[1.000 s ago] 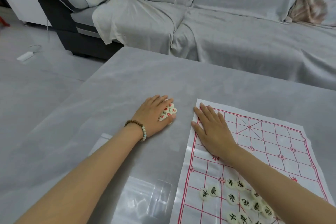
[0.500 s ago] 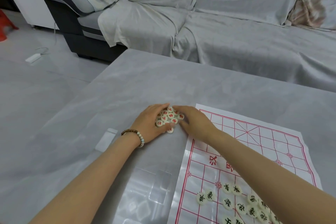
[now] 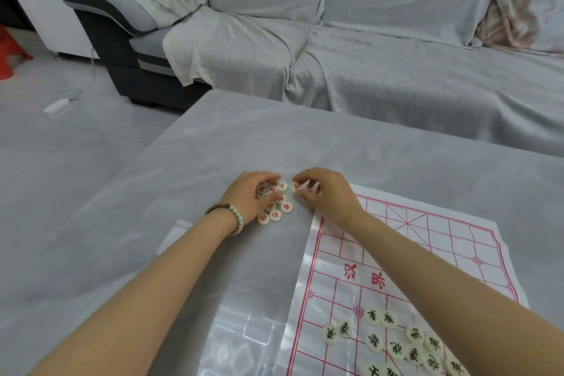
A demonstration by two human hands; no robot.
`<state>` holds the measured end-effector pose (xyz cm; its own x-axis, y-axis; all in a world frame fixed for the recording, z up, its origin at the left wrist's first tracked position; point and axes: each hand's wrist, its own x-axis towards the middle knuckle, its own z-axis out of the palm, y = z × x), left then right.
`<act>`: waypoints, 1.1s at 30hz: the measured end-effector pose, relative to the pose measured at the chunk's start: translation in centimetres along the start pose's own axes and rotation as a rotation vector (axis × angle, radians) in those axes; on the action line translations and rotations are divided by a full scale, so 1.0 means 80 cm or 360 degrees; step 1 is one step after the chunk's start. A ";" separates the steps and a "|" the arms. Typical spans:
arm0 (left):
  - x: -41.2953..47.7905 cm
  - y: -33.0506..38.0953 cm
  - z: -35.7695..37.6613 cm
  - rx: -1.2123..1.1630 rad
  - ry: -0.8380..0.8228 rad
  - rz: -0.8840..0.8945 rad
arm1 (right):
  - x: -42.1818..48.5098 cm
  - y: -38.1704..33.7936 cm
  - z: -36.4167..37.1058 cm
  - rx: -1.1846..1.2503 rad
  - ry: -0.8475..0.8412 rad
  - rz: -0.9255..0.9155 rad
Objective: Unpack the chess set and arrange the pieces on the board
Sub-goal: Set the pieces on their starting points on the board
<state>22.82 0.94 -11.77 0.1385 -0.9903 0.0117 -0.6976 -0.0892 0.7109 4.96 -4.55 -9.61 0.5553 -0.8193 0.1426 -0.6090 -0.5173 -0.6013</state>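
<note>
Far left: a white adapter (image 3: 56, 106) lay on the floor with its cord, well apart from the work. A cloth-draped sofa (image 3: 366, 55) ran behind the grey surface (image 3: 213, 146).

Near left: a clear tray (image 3: 244, 330) lay flat on the surface, touching the board's left edge.

Your left hand (image 3: 248, 198), beaded bracelet (image 3: 235, 218) at the wrist, lay over the red-lettered pieces (image 3: 276, 210). Its fingers were curled round the far side of the heap, grasping it. The heap sat on the bare surface, just beside the board's far-left corner. Several discs showed face up below your palm.

Your right hand (image 3: 328, 195) sat just right of the heap, over that same corner. Thumb and fingertips pinched a single piece (image 3: 295, 187), red character up, held just apart from the rest of the heap.

Right: the board (image 3: 427, 247), a thin sheet with red grid lines, lay flat, somewhat askew. Black-lettered pieces (image 3: 396, 342) sat in a loose scatter on its near half, not set on points. Your right forearm hid some of them.
</note>
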 end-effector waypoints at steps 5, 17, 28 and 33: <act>0.017 0.020 -0.006 -0.0079 -0.0067 -0.0048 | -0.049 0.029 -0.044 0.0080 0.0157 0.0088; 0.037 0.033 -0.013 0.0151 -0.0172 0.0031 | -0.089 0.065 -0.061 0.0033 0.0084 0.0268; 0.007 -0.005 -0.028 0.0264 -0.0074 0.0092 | -0.018 -0.017 0.007 -0.0014 -0.0230 -0.0010; 0.001 -0.009 -0.029 0.0274 -0.0087 0.0137 | -0.008 -0.025 0.025 -0.0043 -0.0216 0.0010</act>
<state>24.98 1.20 -10.64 0.0382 -0.9989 0.0258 -0.8157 -0.0163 0.5783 7.01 -2.51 -10.08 0.6220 -0.7824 0.0301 -0.6266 -0.5204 -0.5801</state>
